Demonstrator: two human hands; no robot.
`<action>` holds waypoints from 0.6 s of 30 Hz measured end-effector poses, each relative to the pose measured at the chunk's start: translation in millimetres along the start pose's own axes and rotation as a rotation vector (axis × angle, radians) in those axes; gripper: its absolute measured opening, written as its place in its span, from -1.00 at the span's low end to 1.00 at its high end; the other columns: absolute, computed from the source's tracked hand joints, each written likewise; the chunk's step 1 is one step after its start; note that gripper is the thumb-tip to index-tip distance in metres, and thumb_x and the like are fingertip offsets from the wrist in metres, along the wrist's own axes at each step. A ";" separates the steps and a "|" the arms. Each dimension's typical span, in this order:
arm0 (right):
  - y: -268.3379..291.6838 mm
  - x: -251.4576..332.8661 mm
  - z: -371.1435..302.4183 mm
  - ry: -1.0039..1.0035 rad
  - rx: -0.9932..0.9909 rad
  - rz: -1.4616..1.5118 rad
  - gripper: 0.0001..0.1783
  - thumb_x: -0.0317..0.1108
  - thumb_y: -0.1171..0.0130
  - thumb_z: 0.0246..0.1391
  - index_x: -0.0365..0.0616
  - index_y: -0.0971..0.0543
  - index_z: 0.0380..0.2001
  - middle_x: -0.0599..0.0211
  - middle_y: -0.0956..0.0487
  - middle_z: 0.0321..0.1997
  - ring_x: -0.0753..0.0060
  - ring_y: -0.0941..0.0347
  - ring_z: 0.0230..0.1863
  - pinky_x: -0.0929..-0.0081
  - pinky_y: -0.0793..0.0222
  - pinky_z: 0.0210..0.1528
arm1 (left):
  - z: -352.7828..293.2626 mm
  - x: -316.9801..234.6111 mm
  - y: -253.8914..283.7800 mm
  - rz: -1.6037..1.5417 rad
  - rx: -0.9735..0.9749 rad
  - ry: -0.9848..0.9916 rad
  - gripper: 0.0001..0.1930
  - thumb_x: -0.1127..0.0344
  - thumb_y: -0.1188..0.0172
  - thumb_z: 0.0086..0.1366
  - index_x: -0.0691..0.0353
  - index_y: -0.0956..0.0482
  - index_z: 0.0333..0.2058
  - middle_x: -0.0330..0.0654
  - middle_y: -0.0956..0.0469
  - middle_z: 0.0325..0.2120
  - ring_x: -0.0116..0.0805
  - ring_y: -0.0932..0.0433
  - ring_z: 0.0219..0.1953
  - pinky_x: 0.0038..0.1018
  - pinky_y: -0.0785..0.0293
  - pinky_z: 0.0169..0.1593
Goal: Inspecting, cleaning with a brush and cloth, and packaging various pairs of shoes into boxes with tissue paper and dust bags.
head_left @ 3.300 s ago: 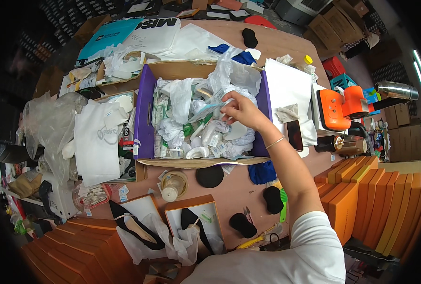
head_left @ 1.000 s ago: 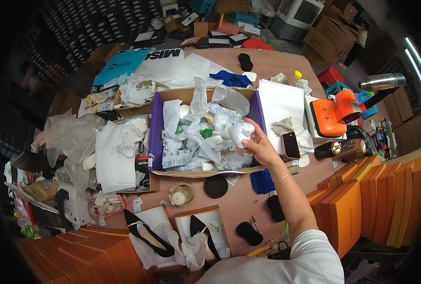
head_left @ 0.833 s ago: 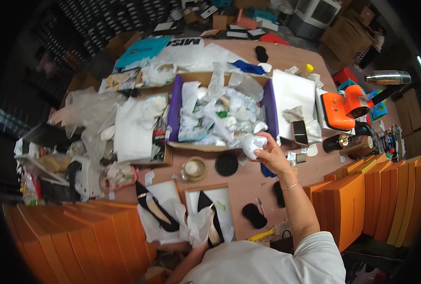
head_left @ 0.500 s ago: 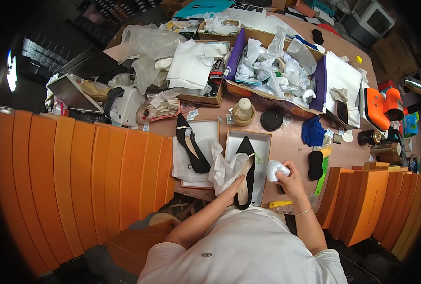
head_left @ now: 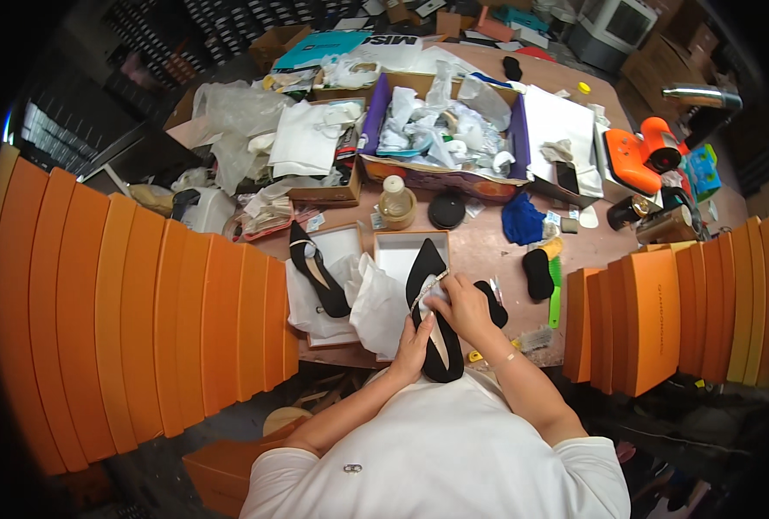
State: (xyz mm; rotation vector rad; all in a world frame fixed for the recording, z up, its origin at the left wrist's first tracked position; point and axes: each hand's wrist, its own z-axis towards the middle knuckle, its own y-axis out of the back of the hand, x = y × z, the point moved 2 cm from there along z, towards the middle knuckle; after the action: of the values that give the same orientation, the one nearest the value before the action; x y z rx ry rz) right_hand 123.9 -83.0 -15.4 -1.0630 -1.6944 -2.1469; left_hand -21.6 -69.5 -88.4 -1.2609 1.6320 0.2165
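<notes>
A black pointed flat shoe point(head_left: 444, 353) with a sparkly strap is held toe away from me, above an open shoebox point(head_left: 412, 246). My left hand point(head_left: 412, 350) is closed round its left side near the middle. My right hand point(head_left: 466, 313) is closed at the strap, its fingers reaching into the shoe's opening against a wad of white paper point(head_left: 432, 291), mostly hidden by the shoe and fingers. The matching black shoe point(head_left: 326, 285) lies to the left on white tissue paper point(head_left: 308, 304) in another box half. More tissue point(head_left: 376, 304) hangs between the two.
Orange shoeboxes stand in rows at left point(head_left: 181, 329) and right point(head_left: 653, 320). Beyond are a purple-edged box point(head_left: 445, 177) of crumpled paper, a bottle point(head_left: 395, 203), and a round black lid point(head_left: 447, 210). Black pads point(head_left: 537, 274), a blue cloth point(head_left: 521, 218) and a green comb point(head_left: 555, 298) lie right.
My right hand has moved left, carrying the white paper wad from beside the shoe into its opening. My left hand has shifted along the shoe's side. The view has also shifted.
</notes>
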 end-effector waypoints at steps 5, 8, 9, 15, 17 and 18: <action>9.6 -9.8 18.5 -0.062 -0.146 0.088 -0.43 -0.16 -0.47 -0.27 -0.17 -0.50 -0.17 0.06 -0.49 -0.30 -0.05 -0.51 -0.23 0.17 -0.44 -0.15 | -6.7 -28.5 -22.0 -0.154 0.057 0.125 -0.58 0.16 -0.04 0.38 0.25 -0.23 0.09 -0.17 -0.42 -0.12 -0.42 -0.46 -0.11 -0.48 -0.45 -0.04; 23.6 -13.4 21.1 -0.087 -0.140 0.245 -0.22 -0.25 -0.49 -0.33 -0.25 -0.44 0.04 -0.11 -0.52 -0.13 -0.06 -0.50 -0.05 0.20 -0.41 0.01 | -5.0 -34.3 -23.9 -0.181 0.143 0.183 -0.58 0.28 -0.04 0.33 0.22 -0.21 0.11 -0.18 -0.41 -0.11 -0.41 -0.47 -0.12 -0.47 -0.45 -0.05; 21.0 -18.2 29.7 -0.082 -0.114 0.273 -0.21 -0.27 -0.48 -0.31 -0.27 -0.42 0.07 -0.13 -0.52 -0.09 -0.08 -0.49 -0.03 0.20 -0.40 0.02 | -6.9 -33.0 -27.5 -0.181 0.163 0.176 -0.58 0.29 -0.03 0.32 0.22 -0.21 0.11 -0.18 -0.41 -0.12 -0.41 -0.47 -0.13 -0.46 -0.46 -0.05; 22.7 -10.0 53.8 -0.101 0.098 0.354 -0.08 -0.40 -0.37 -0.18 -0.22 -0.17 0.28 -0.22 -0.49 0.04 -0.01 -0.45 0.10 0.31 -0.36 0.10 | -0.9 -41.8 -19.0 -0.129 0.171 0.123 -0.50 0.33 -0.03 0.30 0.24 -0.14 0.18 -0.17 -0.36 -0.05 -0.41 -0.39 -0.03 -0.44 -0.37 0.06; 22.5 -18.0 44.9 0.079 0.098 0.436 0.09 -0.36 -0.38 -0.13 -0.13 0.08 0.38 -0.18 -0.22 0.31 0.15 -0.22 0.31 0.34 -0.29 0.19 | 9.8 -42.3 -11.2 0.013 0.158 -0.104 -0.47 0.25 0.01 0.38 0.27 -0.08 0.24 -0.14 -0.29 0.07 -0.39 -0.28 0.10 -0.47 -0.21 0.19; 34.3 2.5 34.0 -0.068 0.266 0.745 0.17 -0.32 -0.41 -0.12 -0.13 0.16 0.40 -0.06 0.00 0.43 0.17 -0.04 0.40 0.35 -0.17 0.29 | 13.0 -54.6 -8.3 0.041 0.119 -0.211 -0.45 0.20 0.03 0.42 0.28 -0.04 0.27 -0.12 -0.26 0.12 -0.37 -0.24 0.16 -0.48 -0.15 0.23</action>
State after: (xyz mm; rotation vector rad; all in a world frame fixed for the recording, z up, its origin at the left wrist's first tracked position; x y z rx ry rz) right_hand 155.3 -62.4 15.1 -1.4036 -1.2635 -1.3928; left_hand -10.8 -30.9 -48.2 -1.0779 1.4681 0.2647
